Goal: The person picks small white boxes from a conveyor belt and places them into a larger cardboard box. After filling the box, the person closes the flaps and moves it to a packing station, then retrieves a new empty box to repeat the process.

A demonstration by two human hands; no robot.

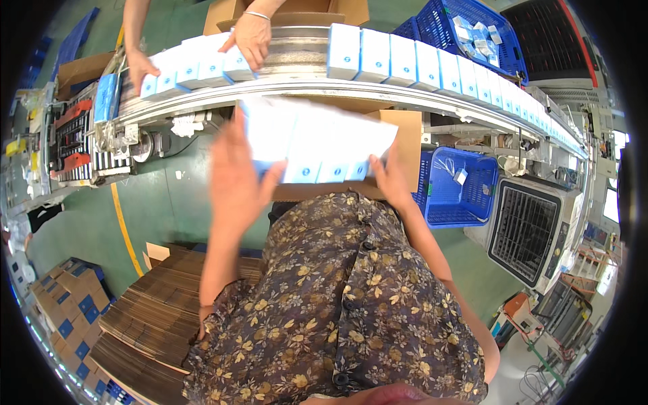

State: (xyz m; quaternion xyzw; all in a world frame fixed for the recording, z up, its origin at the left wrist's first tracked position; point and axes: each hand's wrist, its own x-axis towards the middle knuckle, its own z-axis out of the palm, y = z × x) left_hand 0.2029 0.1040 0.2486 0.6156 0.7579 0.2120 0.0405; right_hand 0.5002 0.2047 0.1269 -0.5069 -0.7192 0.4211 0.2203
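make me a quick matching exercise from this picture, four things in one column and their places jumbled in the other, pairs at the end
Things
1. row of white-and-blue boxes
2. upper blue crate
3. brown cardboard stack
4. co-worker's braceleted hand

Places
a. beyond the conveyor, with small boxes inside
b. at the right end of the left-hand box group
c. between the person's left hand and right hand
d. lower left of the picture

Pairs: 1-c, 2-a, 3-d, 4-b

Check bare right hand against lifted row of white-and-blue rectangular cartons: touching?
Touching: head view shows right hand pressed against right end of lifted carton row.
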